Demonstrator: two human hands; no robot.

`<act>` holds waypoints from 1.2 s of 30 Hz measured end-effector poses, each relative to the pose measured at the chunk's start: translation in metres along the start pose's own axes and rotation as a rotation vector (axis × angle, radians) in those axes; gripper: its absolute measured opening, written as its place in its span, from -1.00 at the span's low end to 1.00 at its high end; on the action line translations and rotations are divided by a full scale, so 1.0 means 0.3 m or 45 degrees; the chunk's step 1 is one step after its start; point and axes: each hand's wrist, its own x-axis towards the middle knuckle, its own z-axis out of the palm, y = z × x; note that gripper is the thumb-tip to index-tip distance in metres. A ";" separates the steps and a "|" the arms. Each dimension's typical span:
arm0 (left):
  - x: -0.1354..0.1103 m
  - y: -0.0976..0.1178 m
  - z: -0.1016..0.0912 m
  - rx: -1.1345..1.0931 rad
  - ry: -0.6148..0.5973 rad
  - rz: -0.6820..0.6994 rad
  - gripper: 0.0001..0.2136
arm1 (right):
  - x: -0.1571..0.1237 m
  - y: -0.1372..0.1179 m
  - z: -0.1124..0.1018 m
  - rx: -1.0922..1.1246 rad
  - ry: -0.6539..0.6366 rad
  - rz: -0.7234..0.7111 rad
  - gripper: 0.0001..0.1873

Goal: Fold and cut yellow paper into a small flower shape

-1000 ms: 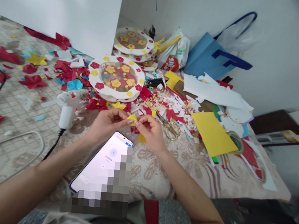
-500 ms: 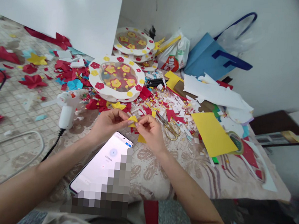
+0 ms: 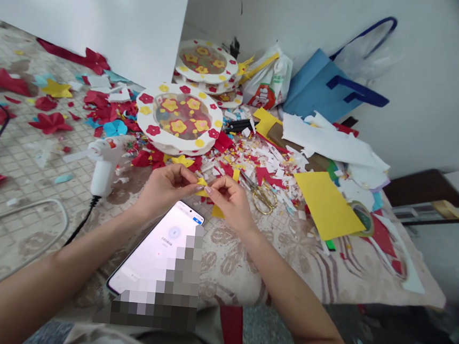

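Note:
Between my two hands is a small folded piece of yellow paper [image 3: 201, 183], pinched by the fingertips of both. My left hand [image 3: 169, 186] grips its left side with thumb and forefinger. On its right side my right hand [image 3: 229, 197] does the same; my fingers hide part of the paper. Just below lies another bit of yellow paper [image 3: 218, 211] on the tablecloth. A phone [image 3: 154, 246] with a lit screen rests under my left wrist. Gold-handled scissors [image 3: 264, 199] lie to the right of my right hand.
A white glue gun [image 3: 103, 169] stands left of my left hand, its cord trailing forward. Behind my hands sits a round white flower-trimmed frame [image 3: 144, 112]. Red paper flowers [image 3: 51, 123] and scraps cover the left. A yellow sheet [image 3: 326, 207] and a blue bag [image 3: 317, 88] are right.
The yellow paper has changed shape slightly between my fingertips, looking flatter and less pointed. Both hands keep their pinch in nearly the same place.

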 end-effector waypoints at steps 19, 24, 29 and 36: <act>0.002 -0.012 0.010 -0.089 -0.024 0.016 -0.76 | -0.001 0.003 0.010 0.025 0.106 0.018 -0.83; 0.000 -0.019 0.011 -0.074 -0.027 0.032 -0.76 | 0.001 0.010 0.010 0.062 0.065 0.025 -0.83; -0.002 -0.017 0.005 -0.054 -0.019 0.041 -0.76 | 0.001 0.004 0.003 0.037 -0.009 0.066 -0.85; -0.001 -0.019 0.005 -0.051 -0.047 0.034 -0.74 | -0.001 -0.005 0.003 -0.095 -0.104 0.023 -0.80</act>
